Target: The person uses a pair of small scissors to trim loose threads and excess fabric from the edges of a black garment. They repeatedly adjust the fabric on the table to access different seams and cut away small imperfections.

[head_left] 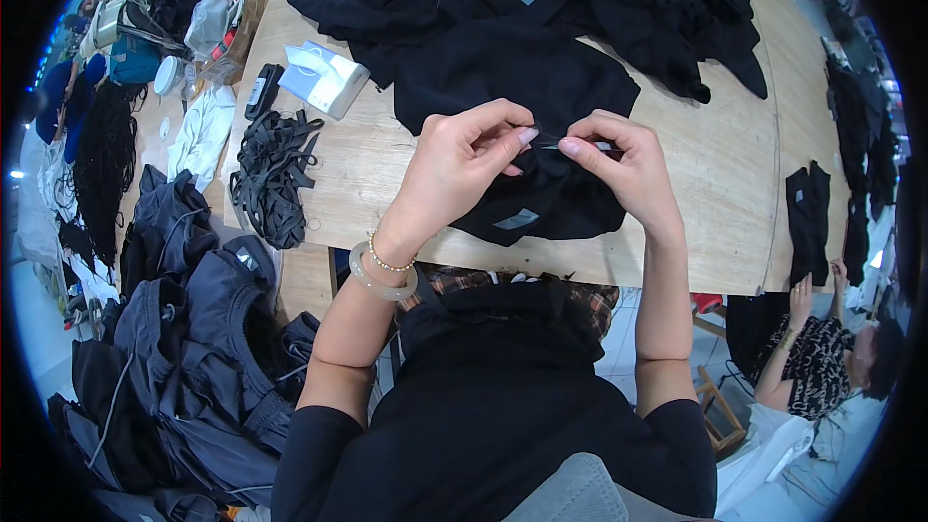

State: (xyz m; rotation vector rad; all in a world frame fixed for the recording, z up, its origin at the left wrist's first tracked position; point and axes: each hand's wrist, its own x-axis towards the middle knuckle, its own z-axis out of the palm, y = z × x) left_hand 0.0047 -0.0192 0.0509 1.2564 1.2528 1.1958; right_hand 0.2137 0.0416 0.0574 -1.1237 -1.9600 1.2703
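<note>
Above a black garment (493, 68) on the wooden table, my two hands face each other, fingertips a little apart. My left hand (462, 157), with a bangle and a beaded bracelet on its wrist, is closed in a pinch; what its fingertips hold is too small to make out. Thumb and forefinger of my right hand (623, 157) pinch a thin, pale, needle-like piece (550, 146) that points toward the left hand. A small shiny grey patch (517, 219) lies on the garment's near part.
More black garments (667, 10) are heaped at the table's far side. Left of my hands are a tissue box (324, 77), a black device (263, 91) and a pile of black straps (271, 179). Dark clothes (193, 329) fill the lower left. Another person (817, 358) handles black cloth at right.
</note>
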